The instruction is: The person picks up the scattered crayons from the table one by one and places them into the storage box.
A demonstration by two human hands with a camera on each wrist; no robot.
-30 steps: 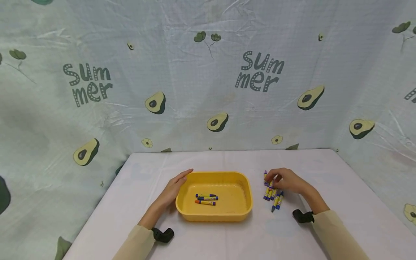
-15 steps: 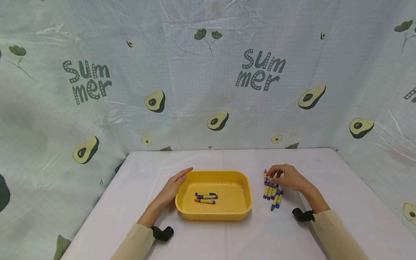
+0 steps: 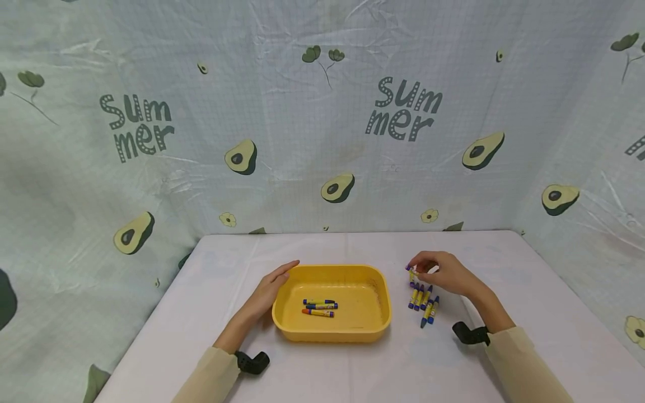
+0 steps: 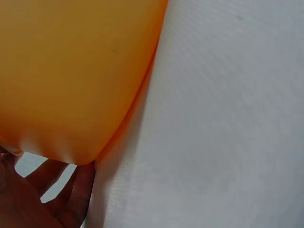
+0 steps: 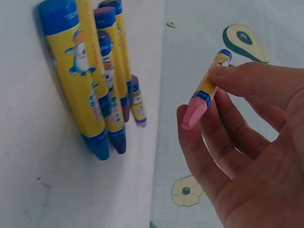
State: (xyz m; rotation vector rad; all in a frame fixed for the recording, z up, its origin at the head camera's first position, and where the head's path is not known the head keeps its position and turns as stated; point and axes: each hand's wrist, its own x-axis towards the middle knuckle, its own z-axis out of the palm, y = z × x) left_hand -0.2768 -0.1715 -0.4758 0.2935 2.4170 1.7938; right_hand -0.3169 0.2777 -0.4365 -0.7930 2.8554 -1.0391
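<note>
We see a pink crayon (image 5: 205, 92) pinched between thumb and fingers of the right hand (image 3: 445, 274), lifted just above the crayon pile (image 3: 423, 302) on the white table (image 3: 322, 369), at three o'clock from the yellow tray (image 3: 379, 313). Three crayons (image 3: 319, 307) lie inside the tray. The left hand (image 3: 267, 294), fingers straight, rests against its nine o'clock wall.

Head view high, wrist views close
</note>
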